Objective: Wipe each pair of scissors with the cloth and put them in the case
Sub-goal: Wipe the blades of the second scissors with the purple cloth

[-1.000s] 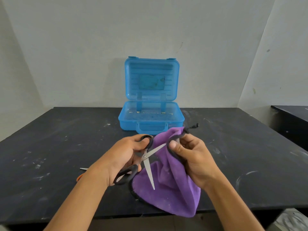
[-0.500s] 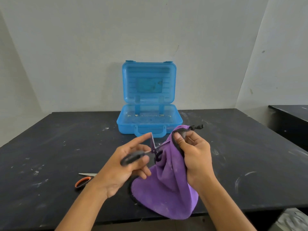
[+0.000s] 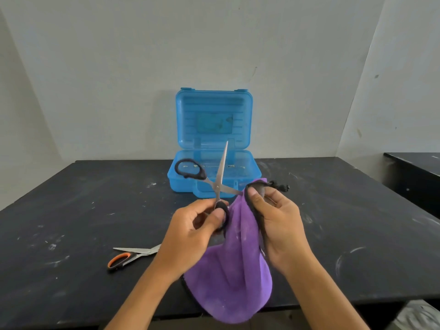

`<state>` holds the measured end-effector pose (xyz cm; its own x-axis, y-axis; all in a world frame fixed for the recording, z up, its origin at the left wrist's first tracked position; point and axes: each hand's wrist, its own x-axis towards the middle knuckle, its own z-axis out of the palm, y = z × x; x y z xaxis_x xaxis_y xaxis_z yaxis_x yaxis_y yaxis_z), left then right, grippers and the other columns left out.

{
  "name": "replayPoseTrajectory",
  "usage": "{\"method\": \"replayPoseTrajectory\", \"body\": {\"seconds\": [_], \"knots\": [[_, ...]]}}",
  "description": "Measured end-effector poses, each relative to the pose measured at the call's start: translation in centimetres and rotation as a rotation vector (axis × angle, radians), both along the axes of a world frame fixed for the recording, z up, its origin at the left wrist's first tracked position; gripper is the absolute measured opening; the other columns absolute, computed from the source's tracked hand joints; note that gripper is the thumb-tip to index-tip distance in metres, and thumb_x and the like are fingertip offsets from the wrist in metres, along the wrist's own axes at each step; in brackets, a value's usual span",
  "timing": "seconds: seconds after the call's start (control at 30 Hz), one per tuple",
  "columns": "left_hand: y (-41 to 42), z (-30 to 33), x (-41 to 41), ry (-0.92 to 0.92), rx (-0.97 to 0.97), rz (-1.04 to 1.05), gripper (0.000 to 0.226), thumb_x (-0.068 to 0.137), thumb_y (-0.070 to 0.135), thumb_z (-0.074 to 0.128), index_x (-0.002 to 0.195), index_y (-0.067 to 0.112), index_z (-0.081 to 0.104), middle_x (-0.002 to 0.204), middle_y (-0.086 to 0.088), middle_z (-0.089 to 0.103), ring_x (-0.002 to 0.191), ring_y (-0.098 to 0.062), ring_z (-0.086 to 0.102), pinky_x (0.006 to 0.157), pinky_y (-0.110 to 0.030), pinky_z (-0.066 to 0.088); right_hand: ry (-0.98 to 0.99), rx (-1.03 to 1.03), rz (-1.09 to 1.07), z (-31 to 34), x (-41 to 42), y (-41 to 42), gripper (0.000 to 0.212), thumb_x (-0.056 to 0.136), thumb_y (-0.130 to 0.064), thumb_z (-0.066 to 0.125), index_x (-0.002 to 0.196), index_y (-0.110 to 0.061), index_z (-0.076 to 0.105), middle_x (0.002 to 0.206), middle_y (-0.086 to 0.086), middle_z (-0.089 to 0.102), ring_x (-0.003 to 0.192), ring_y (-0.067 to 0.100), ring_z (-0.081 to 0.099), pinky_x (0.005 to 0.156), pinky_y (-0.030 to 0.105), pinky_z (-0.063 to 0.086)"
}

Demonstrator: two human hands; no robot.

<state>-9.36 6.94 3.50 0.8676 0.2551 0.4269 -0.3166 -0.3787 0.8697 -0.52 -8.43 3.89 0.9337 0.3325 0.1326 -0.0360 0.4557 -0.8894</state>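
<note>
Left hand [image 3: 190,234] grips black scissors [image 3: 215,182] by lower handle, blades splayed, partly blocking open blue case [image 3: 181,177]. Right hand [image 3: 278,225] pinches purple cloth [image 3: 231,287] around one blade tip. Orange-handled scissors [image 3: 129,257] lie on tabletop [image 3: 71,210], left.

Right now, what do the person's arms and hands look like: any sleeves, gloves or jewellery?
Both forearms are bare up to the frame's lower edge, with no sleeves in view. The left hand and right hand wear no gloves, and no rings, watch or bracelet show on the fingers or wrists. The nails look short.
</note>
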Motion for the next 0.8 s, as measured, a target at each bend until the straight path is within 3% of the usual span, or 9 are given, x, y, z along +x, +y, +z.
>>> {"method": "replayPoseTrajectory", "body": {"seconds": [0.17,0.37,0.5,0.6,0.7,0.8], "knots": [[0.3,0.8,-0.1,-0.004,-0.060,-0.052,0.019,0.101,0.023,0.055,0.098,0.019,0.074,0.081,0.002,0.071,0.078,-0.005,0.066,0.066,-0.017,0.052,-0.206,-0.171,0.011,-0.2,-0.2,-0.1,0.007,0.093,-0.012,0.078,0.099,-0.013,0.082,0.097,0.010,0.083,0.094,0.021,0.080,0.081,0.025,0.063],[0.5,1.0,0.0,-0.005,-0.127,-0.046,0.023,0.099,0.028,0.055,0.098,0.019,0.075,0.070,0.006,0.065,0.066,-0.003,0.058,0.059,-0.013,0.047,-0.171,-0.114,0.045,-0.2,-0.4,0.5,0.014,0.092,-0.024,0.078,0.096,-0.011,0.081,0.094,0.016,0.081,0.085,0.026,0.076,0.080,0.038,0.065],[1.5,0.9,-0.5,0.046,-0.160,-0.023,0.026,0.092,0.039,0.055,0.100,0.028,0.077,0.067,0.011,0.060,0.065,0.000,0.055,0.059,-0.014,0.047,-0.038,-0.007,0.082,0.2,0.6,-0.7,0.022,0.084,-0.028,0.078,0.094,-0.009,0.082,0.087,0.013,0.078,0.079,0.021,0.075,0.072,0.030,0.062],[2.3,1.1,-0.5,0.094,-0.132,-0.029,0.024,0.099,0.028,0.054,0.100,0.032,0.078,0.072,0.011,0.061,0.068,0.002,0.053,0.059,-0.015,0.045,-0.061,-0.060,0.159,0.5,1.2,-1.1,0.023,0.084,-0.030,0.078,0.095,-0.011,0.083,0.088,0.010,0.078,0.077,0.018,0.074,0.069,0.026,0.061],[2.6,1.5,-0.4,0.065,-0.103,-0.040,0.027,0.102,0.017,0.052,0.101,0.025,0.078,0.079,0.017,0.068,0.074,0.007,0.059,0.066,-0.007,0.044,-0.101,-0.124,0.224,0.8,1.6,-1.5,0.028,0.081,-0.033,0.080,0.098,-0.011,0.083,0.091,0.009,0.078,0.081,0.017,0.074,0.071,0.025,0.060],[2.7,2.0,-0.3,0.018,-0.097,-0.031,0.029,0.102,0.010,0.050,0.102,0.018,0.077,0.072,0.022,0.065,0.069,0.008,0.058,0.063,-0.003,0.042,-0.133,-0.175,0.336,1.2,1.8,-2.3,0.018,0.084,-0.030,0.084,0.089,-0.013,0.082,0.083,0.006,0.075,0.074,0.016,0.071,0.067,0.024,0.059]]}}
